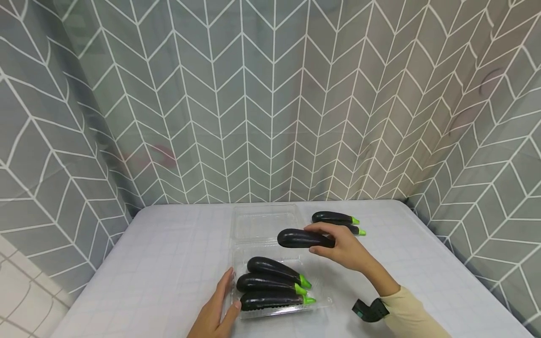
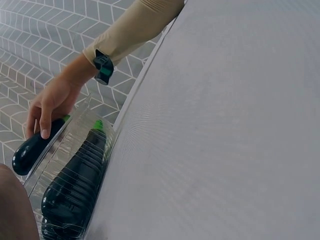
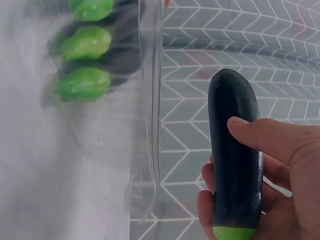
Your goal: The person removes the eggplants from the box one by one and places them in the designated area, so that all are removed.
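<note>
Your right hand grips a glossy dark eggplant at frame centre, its long axis level, blunt end pointing left above the clear plastic tray. Three ridged-looking eggplants lie parallel inside. Your left hand rests flat against the tray's left edge, lower centre.

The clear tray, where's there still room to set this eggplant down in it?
The tray is crowded at its near left, where three eggplants lie side by side. Bare room is the strip behind them, under the held eggplant in the right hand. The left hand touches the tray's left edge.
</note>
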Available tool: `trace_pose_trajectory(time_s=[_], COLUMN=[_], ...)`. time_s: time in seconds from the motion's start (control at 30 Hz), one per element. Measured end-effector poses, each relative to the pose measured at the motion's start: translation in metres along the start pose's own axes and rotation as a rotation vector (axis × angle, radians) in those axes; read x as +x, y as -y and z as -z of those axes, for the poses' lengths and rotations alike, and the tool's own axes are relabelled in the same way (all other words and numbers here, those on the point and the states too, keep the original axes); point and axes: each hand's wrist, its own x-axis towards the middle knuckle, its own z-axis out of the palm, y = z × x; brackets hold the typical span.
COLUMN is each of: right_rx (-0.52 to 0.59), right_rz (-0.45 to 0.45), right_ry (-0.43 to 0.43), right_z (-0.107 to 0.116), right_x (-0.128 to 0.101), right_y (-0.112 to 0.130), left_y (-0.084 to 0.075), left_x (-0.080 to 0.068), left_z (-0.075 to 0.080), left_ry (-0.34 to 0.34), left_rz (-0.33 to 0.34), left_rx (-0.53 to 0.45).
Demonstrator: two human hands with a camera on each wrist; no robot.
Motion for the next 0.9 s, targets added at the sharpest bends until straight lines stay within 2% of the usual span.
trace_pose_trajectory(time_s=[0.2, 0.5, 0.9], right_rx=[-0.024, -0.060, -0.120], right_rz=[-0.059, -0.061, -0.124], right_ry=[-0.011, -0.061, -0.108], right_z=[0.005, 0.005, 0.017], right_x=[-0.003, -0.011, -0.015], right_y=[-0.005, -0.055, -0.064], left_y=[0.001, 0.002, -0.001], left_x=[0.000, 0.000, -0.003], left_z=[-0.001, -0.001, 0.001], left_ry=[-0.009, -0.027, 0.008], left_rz=[0.007, -0.007, 0.008], left_rx=[-0.007, 0.008, 0.004])
